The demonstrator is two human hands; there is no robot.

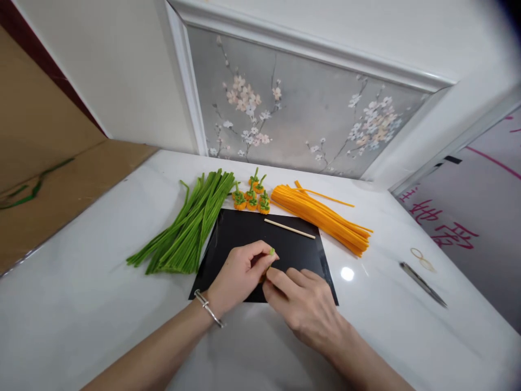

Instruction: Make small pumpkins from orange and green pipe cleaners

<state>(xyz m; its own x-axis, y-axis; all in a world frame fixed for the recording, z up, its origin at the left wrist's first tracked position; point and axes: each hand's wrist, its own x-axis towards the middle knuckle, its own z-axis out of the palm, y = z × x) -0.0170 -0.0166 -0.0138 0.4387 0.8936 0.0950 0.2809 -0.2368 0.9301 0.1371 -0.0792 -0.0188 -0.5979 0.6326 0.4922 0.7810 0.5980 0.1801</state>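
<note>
Over the black mat [232, 239], my left hand [244, 266] pinches a small pipe-cleaner piece [272, 252]. Its green tip sticks out above the thumb, and a bit of orange shows below; most of it is hidden by the fingers. My right hand [301, 298] meets it from the right, thumb and forefinger closed at the lower part of the same piece. On the mat beyond the hands lies a thin wooden stick [290, 228]. Several finished orange pipe-cleaner pumpkins [252, 203] with green tops stand behind the mat.
Left of the mat is a bundle of green pipe cleaners [191, 233]; orange pipe cleaners [321, 217] lie at the back right. Tweezers [423, 284] and thin rings [422, 259] rest farther right on the white table [81, 304]. A wall with a framed floral panel [309, 103] rises behind.
</note>
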